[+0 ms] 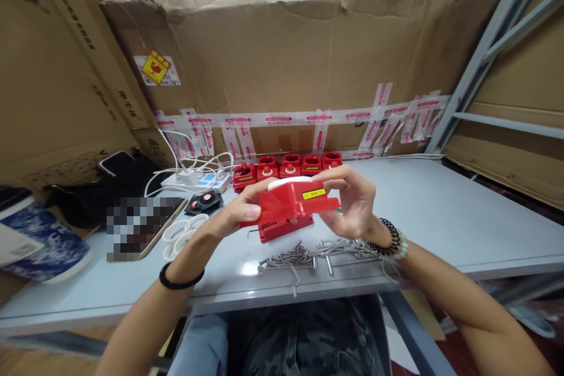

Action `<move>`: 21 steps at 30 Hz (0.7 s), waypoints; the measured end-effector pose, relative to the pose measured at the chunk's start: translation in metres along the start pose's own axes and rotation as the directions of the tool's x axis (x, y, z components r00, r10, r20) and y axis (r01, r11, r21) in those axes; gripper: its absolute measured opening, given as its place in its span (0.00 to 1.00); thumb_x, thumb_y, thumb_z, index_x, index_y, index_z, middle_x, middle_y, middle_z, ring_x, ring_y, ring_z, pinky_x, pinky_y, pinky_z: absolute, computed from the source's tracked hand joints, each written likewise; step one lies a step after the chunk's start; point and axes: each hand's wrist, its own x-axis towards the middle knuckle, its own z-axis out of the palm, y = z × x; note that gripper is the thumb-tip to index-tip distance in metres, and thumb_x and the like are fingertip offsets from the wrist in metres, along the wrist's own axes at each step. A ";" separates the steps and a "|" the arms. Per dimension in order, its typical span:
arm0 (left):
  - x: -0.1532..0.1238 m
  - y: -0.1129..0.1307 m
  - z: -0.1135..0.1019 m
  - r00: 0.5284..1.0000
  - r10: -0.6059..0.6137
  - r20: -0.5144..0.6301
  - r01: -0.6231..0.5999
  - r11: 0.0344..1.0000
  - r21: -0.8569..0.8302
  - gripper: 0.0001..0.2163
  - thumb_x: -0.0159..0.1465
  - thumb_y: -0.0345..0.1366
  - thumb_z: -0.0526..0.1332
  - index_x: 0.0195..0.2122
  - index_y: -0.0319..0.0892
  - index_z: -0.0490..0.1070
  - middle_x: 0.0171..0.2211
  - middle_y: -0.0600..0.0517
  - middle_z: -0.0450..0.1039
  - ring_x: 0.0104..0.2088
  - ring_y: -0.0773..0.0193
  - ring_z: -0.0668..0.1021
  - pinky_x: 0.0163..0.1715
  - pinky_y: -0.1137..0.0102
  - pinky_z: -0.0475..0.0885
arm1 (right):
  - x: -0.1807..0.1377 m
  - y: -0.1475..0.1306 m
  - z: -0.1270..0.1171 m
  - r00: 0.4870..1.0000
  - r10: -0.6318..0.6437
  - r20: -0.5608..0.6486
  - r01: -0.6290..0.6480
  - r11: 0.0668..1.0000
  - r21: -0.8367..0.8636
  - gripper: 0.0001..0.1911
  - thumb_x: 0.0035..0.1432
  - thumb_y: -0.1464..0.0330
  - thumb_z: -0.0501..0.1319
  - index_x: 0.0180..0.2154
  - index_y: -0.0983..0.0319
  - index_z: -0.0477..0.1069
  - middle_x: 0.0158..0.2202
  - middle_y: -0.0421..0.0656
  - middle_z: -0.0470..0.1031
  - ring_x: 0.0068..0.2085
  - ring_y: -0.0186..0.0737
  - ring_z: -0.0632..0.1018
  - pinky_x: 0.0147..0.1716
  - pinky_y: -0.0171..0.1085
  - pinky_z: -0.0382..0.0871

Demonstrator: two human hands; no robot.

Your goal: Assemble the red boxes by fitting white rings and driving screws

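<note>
At the frame's centre, a white-topped red housing [282, 202] is resting in the gripping left hand [240, 205]; the right hand [355, 197] is curving around its right end, grip unclear. Below, a red base [286, 231] and screws [296, 255] are lying on the worktop [440, 211]; behind, red parts [267, 172] are standing.

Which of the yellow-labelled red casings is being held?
The front casing, between the left grip and right grip; the other casings stand in a row farther back, before the cardboard.
</note>
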 end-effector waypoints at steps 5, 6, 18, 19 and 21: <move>0.001 0.015 -0.011 0.994 0.075 -0.084 -0.014 0.821 0.571 0.23 0.62 0.48 0.59 0.57 0.50 0.66 0.49 0.47 0.72 0.48 0.51 0.74 0.49 0.59 0.66 | 0.013 0.006 -0.005 0.994 0.082 0.073 -0.085 0.996 0.039 0.25 0.52 0.52 0.60 0.49 0.56 0.68 0.45 0.44 0.74 0.47 0.45 0.75 0.47 0.46 0.71; 0.002 0.016 -0.012 0.992 0.082 -0.098 0.009 0.721 0.692 0.23 0.62 0.46 0.60 0.58 0.50 0.66 0.49 0.47 0.72 0.47 0.53 0.73 0.50 0.58 0.64 | 0.015 0.008 -0.004 0.983 0.136 0.125 -0.140 0.990 0.022 0.26 0.52 0.54 0.61 0.51 0.56 0.67 0.48 0.44 0.74 0.49 0.46 0.75 0.50 0.48 0.70; -0.013 0.012 -0.020 0.996 0.053 -0.078 0.037 0.540 0.841 0.26 0.63 0.45 0.61 0.61 0.50 0.59 0.56 0.47 0.68 0.53 0.55 0.71 0.52 0.60 0.63 | 0.018 0.020 0.006 0.861 0.376 0.342 -0.321 0.924 -0.207 0.36 0.40 0.56 0.72 0.51 0.59 0.67 0.50 0.49 0.73 0.48 0.52 0.75 0.49 0.53 0.69; -0.018 0.012 -0.026 0.992 0.058 -0.110 0.060 0.552 0.831 0.25 0.63 0.45 0.61 0.61 0.48 0.59 0.58 0.46 0.66 0.55 0.54 0.69 0.53 0.60 0.64 | 0.019 0.020 0.005 0.869 0.385 0.312 -0.324 0.917 -0.232 0.36 0.39 0.55 0.72 0.50 0.60 0.67 0.48 0.49 0.74 0.47 0.51 0.76 0.48 0.53 0.69; -0.031 0.010 -0.040 0.978 0.044 -0.206 0.153 0.525 0.837 0.22 0.65 0.46 0.58 0.57 0.45 0.63 0.56 0.44 0.68 0.54 0.54 0.71 0.52 0.60 0.65 | 0.021 0.022 0.003 0.886 0.403 0.230 -0.326 0.894 -0.308 0.37 0.39 0.53 0.71 0.49 0.61 0.67 0.47 0.50 0.74 0.46 0.52 0.76 0.47 0.53 0.69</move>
